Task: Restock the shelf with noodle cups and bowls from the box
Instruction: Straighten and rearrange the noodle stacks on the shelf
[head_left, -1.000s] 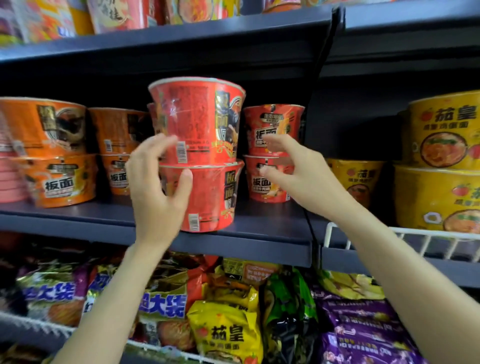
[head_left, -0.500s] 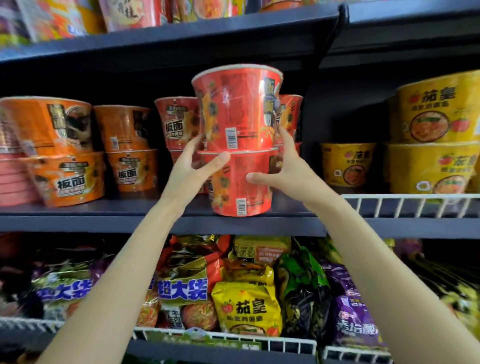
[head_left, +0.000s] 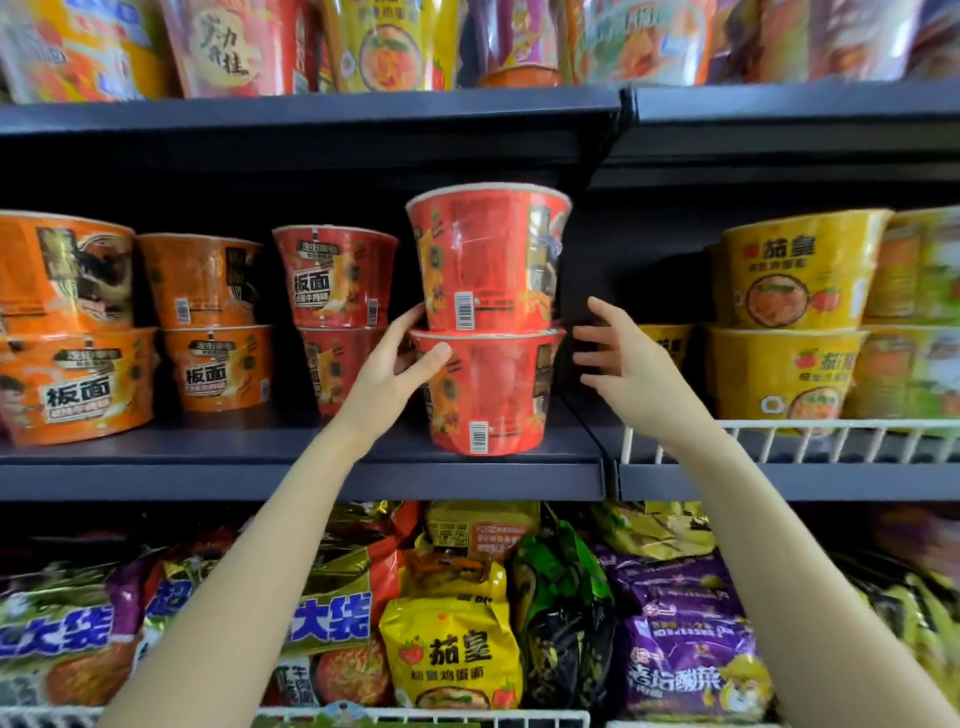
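Two red noodle bowls stand stacked at the right end of the dark middle shelf (head_left: 208, 457): the upper bowl (head_left: 488, 260) on the lower bowl (head_left: 493, 395). My left hand (head_left: 395, 374) touches the stack's left side, thumb on the lower bowl's rim and fingers at the base of the upper one. My right hand (head_left: 623, 364) hovers just right of the stack with fingers spread, apart from it and holding nothing. The box is out of sight.
Another red stack (head_left: 337, 291) stands behind left, with orange bowls (head_left: 208, 322) further left. Yellow bowls (head_left: 789, 322) fill the right bay behind a white wire rail (head_left: 779, 441). Noodle bags (head_left: 452, 654) fill the shelf below. Cups line the top shelf (head_left: 311, 111).
The stacked red bowls slid right to the shelf's right end and now rest there. My right hand has come off the stack; my left hand stays against it.
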